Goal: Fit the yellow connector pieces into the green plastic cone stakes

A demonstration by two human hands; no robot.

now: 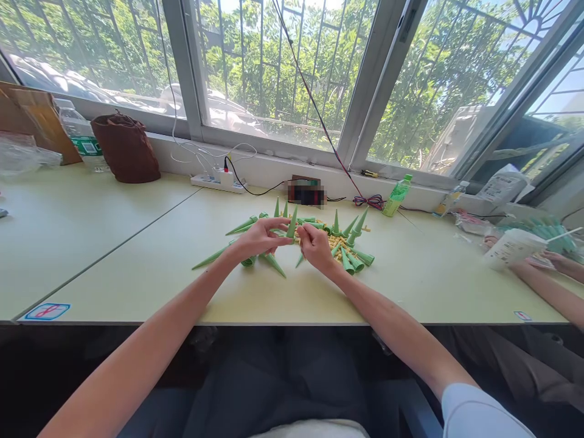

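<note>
Several green plastic cones (pixel 349 258) lie and stand in a heap on the pale table (pixel 137 267), mixed with small yellow pieces (pixel 336 244). My left hand (pixel 258 238) is closed in a pinch on one upright green cone (pixel 291 224) at the middle of the heap. Close beside it, my right hand (pixel 314 246) has its fingers curled together near the base of that cone; what they hold is hidden. Long stacked cones (pixel 212 257) stretch out to the left of the heap.
A power strip (pixel 218 180) with cables, a brown pouch (pixel 125 148), a water bottle (pixel 82 135) and a green bottle (pixel 396 196) line the window sill side. At the right, another person's hands (pixel 554 261) work by a white cup (pixel 513 248).
</note>
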